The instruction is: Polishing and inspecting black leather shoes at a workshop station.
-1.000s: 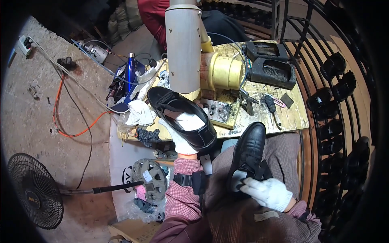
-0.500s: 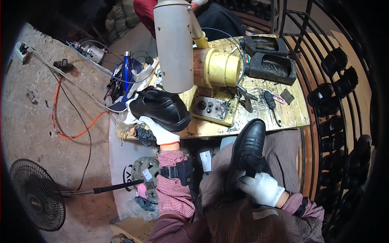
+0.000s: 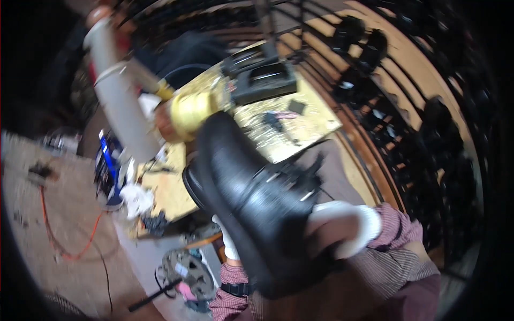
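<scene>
Right hand (image 3: 342, 227), gloved, grips the black shoe (image 3: 251, 198) raised over the desk (image 3: 300, 125) front edge; left hand (image 3: 230, 243) mostly hidden, grip indeterminate.

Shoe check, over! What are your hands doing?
Right hand grips black shoe, lifted close. Left hand under it, mostly hidden. Picture blurred. Workbench behind, nothing blocking.

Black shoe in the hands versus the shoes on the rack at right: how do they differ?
The black shoe is close to the camera, tilted, gripped by the gloved right hand with the left hand under it. The rack shoes sit apart on curved shelves, untouched and small in view. All look dark; blur hides finer detail.
</scene>
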Demonstrator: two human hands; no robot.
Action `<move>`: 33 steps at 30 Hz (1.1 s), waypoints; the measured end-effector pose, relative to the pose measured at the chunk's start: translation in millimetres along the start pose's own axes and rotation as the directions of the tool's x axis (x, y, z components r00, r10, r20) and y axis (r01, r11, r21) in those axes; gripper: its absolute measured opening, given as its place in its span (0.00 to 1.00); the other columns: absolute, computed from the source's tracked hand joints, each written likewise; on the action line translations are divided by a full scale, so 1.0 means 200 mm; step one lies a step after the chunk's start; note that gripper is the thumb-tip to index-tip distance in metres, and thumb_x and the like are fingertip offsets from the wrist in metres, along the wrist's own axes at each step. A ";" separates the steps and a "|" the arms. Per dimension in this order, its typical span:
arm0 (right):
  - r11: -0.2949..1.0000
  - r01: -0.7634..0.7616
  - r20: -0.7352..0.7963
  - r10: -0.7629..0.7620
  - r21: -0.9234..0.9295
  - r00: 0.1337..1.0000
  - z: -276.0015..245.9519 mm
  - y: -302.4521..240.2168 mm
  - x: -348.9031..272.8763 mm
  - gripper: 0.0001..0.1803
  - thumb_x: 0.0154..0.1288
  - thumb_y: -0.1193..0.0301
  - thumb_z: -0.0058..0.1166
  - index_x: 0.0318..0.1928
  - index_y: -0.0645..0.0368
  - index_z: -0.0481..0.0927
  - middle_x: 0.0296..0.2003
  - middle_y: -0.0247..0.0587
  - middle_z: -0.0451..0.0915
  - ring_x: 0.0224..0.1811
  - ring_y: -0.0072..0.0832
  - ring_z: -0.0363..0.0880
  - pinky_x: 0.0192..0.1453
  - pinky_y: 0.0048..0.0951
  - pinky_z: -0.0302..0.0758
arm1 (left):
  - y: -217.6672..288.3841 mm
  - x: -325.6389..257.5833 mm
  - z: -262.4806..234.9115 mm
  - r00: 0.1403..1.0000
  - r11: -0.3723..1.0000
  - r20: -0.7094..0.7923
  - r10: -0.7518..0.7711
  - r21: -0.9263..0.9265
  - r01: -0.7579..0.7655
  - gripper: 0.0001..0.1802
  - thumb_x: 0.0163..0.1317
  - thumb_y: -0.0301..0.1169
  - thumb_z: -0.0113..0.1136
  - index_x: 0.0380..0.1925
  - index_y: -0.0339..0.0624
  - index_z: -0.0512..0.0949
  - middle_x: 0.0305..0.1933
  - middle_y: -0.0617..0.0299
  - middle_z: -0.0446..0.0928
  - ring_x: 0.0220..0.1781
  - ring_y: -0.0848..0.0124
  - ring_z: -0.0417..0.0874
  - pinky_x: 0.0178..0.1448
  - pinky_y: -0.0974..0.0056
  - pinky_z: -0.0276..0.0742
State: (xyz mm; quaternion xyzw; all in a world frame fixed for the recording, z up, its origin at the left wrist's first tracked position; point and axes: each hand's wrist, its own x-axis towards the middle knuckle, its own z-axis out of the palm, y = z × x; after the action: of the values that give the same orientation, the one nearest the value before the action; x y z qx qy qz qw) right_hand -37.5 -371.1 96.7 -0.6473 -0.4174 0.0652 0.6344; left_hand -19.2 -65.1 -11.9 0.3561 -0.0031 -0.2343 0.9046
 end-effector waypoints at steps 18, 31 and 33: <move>0.397 -0.468 -0.542 -0.091 -0.789 0.836 -0.35 -0.40 -0.40 0.13 0.59 0.60 0.70 0.44 0.45 0.88 0.42 0.33 0.88 0.46 0.34 0.87 0.48 0.38 0.79 | -0.38 0.62 0.68 0.801 0.847 0.275 -0.532 0.185 0.498 0.55 0.70 0.75 0.41 0.84 0.50 0.47 0.75 0.42 0.69 0.70 0.48 0.78 0.74 0.46 0.74; -0.150 -0.956 -0.964 -0.041 -0.253 0.261 -1.15 -0.19 -0.57 0.36 0.69 0.48 0.61 0.69 0.56 0.77 0.60 0.55 0.82 0.61 0.51 0.82 0.65 0.48 0.78 | -0.27 0.49 0.37 0.882 0.881 -0.010 -0.471 0.040 0.471 0.48 0.71 0.73 0.41 0.80 0.56 0.59 0.67 0.37 0.77 0.62 0.41 0.84 0.69 0.38 0.80; -0.238 -0.944 -0.955 -0.134 -0.229 0.265 -0.99 -0.26 -0.69 0.41 0.69 0.45 0.60 0.74 0.54 0.71 0.63 0.54 0.80 0.67 0.51 0.78 0.70 0.47 0.74 | -0.24 0.46 0.32 0.894 0.894 -0.008 -0.448 -0.008 0.448 0.45 0.71 0.73 0.41 0.78 0.57 0.65 0.67 0.39 0.79 0.63 0.41 0.84 0.69 0.37 0.79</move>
State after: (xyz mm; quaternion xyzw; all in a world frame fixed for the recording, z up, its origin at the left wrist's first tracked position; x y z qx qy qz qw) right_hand -28.4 -615.9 118.1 -0.9206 0.3158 -0.2293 0.0134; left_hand 31.9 -176.4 -9.1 0.3456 0.0840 -0.4347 0.8274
